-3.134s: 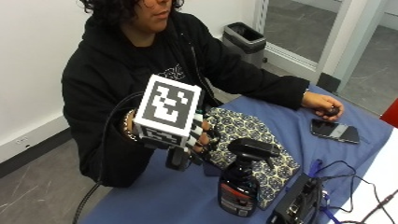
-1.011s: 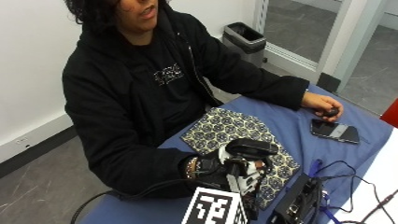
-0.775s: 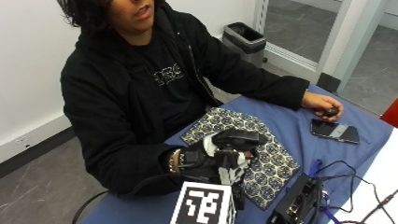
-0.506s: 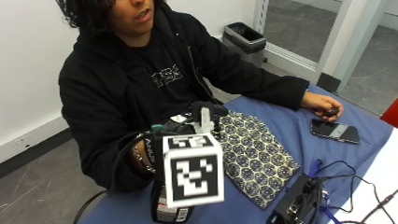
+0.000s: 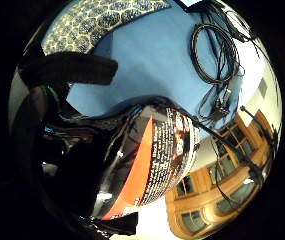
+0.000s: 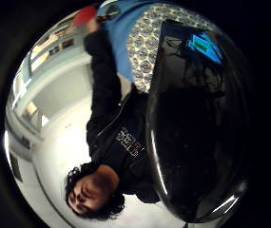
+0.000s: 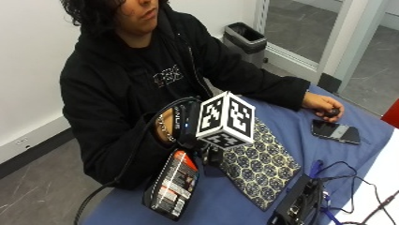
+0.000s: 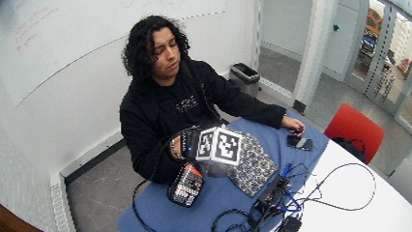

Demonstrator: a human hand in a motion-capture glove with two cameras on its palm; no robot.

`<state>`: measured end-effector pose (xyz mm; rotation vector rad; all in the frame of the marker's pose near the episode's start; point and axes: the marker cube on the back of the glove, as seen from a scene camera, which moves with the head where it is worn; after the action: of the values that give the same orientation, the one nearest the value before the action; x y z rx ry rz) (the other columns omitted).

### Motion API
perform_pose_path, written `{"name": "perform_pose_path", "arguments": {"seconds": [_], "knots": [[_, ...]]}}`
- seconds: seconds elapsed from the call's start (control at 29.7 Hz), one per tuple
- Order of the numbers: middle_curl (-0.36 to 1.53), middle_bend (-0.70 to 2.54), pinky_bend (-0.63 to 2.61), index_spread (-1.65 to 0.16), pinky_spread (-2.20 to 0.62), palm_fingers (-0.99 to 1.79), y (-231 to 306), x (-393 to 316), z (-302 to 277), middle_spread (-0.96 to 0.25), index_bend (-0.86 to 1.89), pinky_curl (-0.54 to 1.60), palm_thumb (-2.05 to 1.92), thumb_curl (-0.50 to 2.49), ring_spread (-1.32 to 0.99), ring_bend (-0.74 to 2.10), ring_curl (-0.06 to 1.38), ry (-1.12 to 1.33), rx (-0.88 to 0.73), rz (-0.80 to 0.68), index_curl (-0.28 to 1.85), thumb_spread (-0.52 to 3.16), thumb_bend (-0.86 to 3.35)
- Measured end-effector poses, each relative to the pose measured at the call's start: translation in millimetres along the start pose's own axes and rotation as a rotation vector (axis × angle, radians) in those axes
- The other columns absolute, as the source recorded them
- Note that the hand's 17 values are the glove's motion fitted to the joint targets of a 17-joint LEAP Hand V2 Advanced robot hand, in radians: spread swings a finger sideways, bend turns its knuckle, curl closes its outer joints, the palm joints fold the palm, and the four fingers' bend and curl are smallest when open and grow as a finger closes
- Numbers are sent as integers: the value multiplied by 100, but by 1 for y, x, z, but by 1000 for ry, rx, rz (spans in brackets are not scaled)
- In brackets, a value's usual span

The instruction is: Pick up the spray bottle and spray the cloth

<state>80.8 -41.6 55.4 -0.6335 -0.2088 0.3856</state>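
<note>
Black-gloved right hand (image 7: pixel 187 123) grips black spray bottle with orange label (image 7: pixel 173 183), tilted, lower left of frame, beside patterned cloth (image 7: pixel 262 165) on blue surface (image 7: pixel 368 140).

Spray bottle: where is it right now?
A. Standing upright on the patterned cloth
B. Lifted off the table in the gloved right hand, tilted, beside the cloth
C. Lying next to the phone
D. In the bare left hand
B: in the outside view the spray bottle hangs tilted from the gloved right hand, beside the patterned cloth, not on it.
</note>
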Motion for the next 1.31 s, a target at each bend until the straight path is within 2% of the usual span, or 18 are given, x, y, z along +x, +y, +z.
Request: {"name": "perform_pose_path", "arguments": {"seconds": [0.2, 0.47, 0.74, 0.98, 1.11, 1.31], "knots": [[60, 69, 42, -23, -25, 128, -44, -28, 29, -14, 31, 44, 103, 62, -20, 68, 51, 125, -172, 51, 58, 100, -1], [60, 68, 41, -23, -24, 127, -85, -43, 61, -15, 30, 43, 104, 62, -21, 68, 51, 225, -321, 120, 59, 106, -1], [60, 67, 39, -24, -24, 126, -93, -47, 70, -15, 28, 43, 105, 62, -21, 68, 51, 243, -362, 118, 60, 112, 0], [61, 66, 38, -24, -24, 126, -88, -48, 59, -16, 27, 43, 105, 62, -21, 68, 51, 224, -317, 86, 61, 116, -1], [61, 65, 38, -24, -24, 126, -85, -52, 30, -16, 26, 44, 105, 62, -21, 68, 51, 161, -201, 25, 61, 117, -1], [61, 64, 39, -24, -25, 127, -55, -66, -5, -16, 24, 44, 106, 62, -21, 67, 51, 31, 67, -241, 62, 121, 0]]}}
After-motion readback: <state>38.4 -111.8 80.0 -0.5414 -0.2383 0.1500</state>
